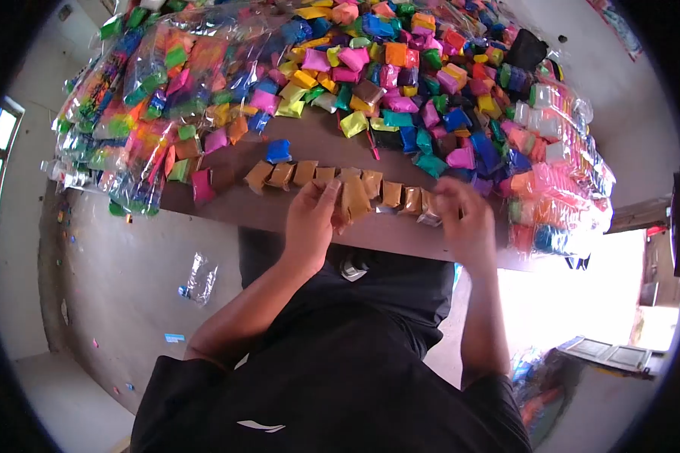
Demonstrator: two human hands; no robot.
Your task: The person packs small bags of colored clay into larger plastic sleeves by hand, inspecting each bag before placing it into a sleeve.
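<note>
A brown wrapped packet (356, 201) is pinched between the thumb and fingers of my left hand (312, 223), held over the near edge of the table. Behind and beside it runs a row of several similar small brown packets (305, 173) in clear wrapping. My right hand (467, 223) is at the right end of this row with its fingers curled, close to the last shiny packet (429, 207). The fingers are slightly blurred, and I cannot make out what they hold. A blue packet (278, 151) lies just behind the row's left part.
Colourful wrapped packets (400, 98) are heaped across the back of the brown table (317, 140). Clear bags of packets stand at the left (140, 113) and right (555, 174). A thin red stick (373, 146) lies mid-table. An empty-looking clear wrapper (201, 279) is on the floor.
</note>
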